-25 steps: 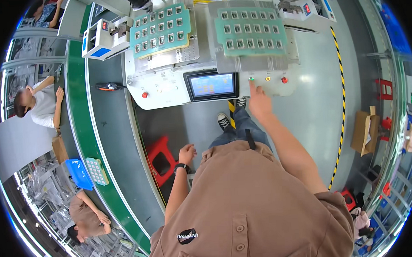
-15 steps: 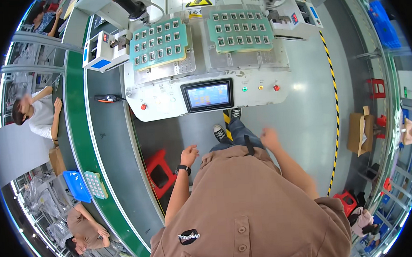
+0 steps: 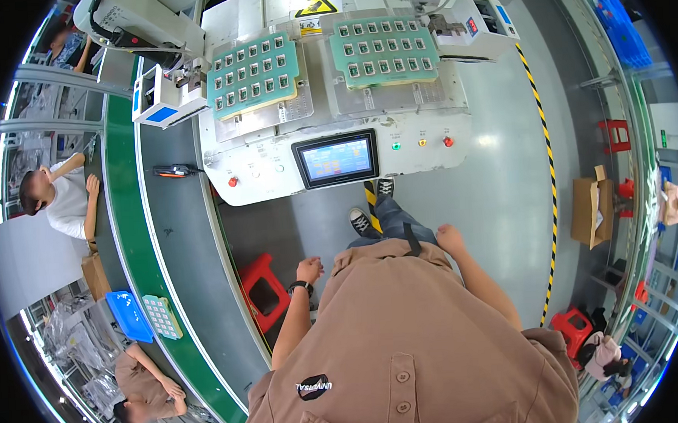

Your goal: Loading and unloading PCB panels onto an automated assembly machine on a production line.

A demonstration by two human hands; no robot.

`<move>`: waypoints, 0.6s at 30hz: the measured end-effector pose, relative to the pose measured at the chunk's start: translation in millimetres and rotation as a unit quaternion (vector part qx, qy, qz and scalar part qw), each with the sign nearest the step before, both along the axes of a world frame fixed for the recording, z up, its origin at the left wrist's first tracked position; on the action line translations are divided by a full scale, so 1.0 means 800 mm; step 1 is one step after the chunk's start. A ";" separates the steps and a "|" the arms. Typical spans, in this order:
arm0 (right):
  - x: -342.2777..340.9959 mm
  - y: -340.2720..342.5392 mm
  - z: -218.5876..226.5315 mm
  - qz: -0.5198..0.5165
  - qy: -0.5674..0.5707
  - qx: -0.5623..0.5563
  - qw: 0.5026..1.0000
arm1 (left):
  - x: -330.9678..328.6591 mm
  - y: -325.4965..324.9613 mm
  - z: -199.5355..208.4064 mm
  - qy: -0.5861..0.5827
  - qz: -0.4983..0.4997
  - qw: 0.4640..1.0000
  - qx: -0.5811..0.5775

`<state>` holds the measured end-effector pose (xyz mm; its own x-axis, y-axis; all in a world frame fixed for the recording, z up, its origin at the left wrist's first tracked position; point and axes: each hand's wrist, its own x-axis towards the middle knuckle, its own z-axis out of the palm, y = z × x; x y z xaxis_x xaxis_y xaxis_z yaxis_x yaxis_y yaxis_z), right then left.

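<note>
My left hand hangs beside my waist with a dark watch on the wrist. Its fingers are loosely bent and a little apart, with nothing in them. At my other side, my right hand hangs next to my hip, its fingers mostly hidden. Neither hand touches the machine in front of me. On its bed lie a left green tray and a right green tray, each with rows of small parts. A touch screen is mounted at the machine's front edge.
A red button sits right of the screen. The machine's left arm reaches over the left side. A green-topped conveyor runs along my left, with co-workers beyond it. A red stool stands near my left arm. A carton is at right.
The machine's left arm has swung left, away from above the left tray. My right hand has moved down and nearer my body; my left hand has dropped slightly.
</note>
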<state>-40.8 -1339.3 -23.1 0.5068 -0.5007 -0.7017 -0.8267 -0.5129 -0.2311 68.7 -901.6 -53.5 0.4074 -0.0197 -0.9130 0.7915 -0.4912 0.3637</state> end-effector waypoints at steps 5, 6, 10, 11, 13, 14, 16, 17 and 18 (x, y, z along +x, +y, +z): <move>0.048 0.008 0.004 -0.022 -0.109 0.036 0.993 | 0.038 -0.049 0.022 -0.081 0.016 0.994 -0.068; 0.049 0.008 0.001 -0.022 -0.110 0.036 0.993 | 0.041 -0.053 0.023 -0.087 0.003 0.994 -0.068; 0.041 0.004 -0.011 0.008 -0.123 0.017 0.992 | 0.039 -0.053 0.023 -0.084 -0.016 0.994 -0.067; 0.033 0.002 -0.013 0.035 -0.126 -0.006 0.991 | 0.035 -0.050 0.023 -0.075 -0.011 0.995 -0.058; 0.027 0.001 -0.008 0.018 -0.097 0.003 0.995 | 0.018 -0.030 0.010 -0.067 -0.001 0.997 -0.045; 0.023 0.001 -0.004 -0.002 -0.068 0.010 0.998 | 0.009 -0.018 0.003 -0.046 -0.001 0.999 -0.026; 0.004 -0.009 -0.020 -0.015 -0.048 0.012 0.999 | -0.003 -0.004 -0.006 -0.008 0.000 1.000 -0.006; -0.007 -0.013 -0.029 -0.028 -0.029 0.014 0.999 | -0.008 0.000 -0.007 -0.007 -0.003 1.000 -0.007; -0.011 -0.011 -0.029 -0.029 -0.028 0.015 0.999 | -0.011 0.004 -0.005 -0.002 -0.011 1.000 0.010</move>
<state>-49.4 -1348.4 -46.1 0.5167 -0.5090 -0.6884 -0.8400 -0.4568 -0.2927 59.9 -898.5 -57.8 0.4109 -0.0108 -0.9116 0.7791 -0.5152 0.3572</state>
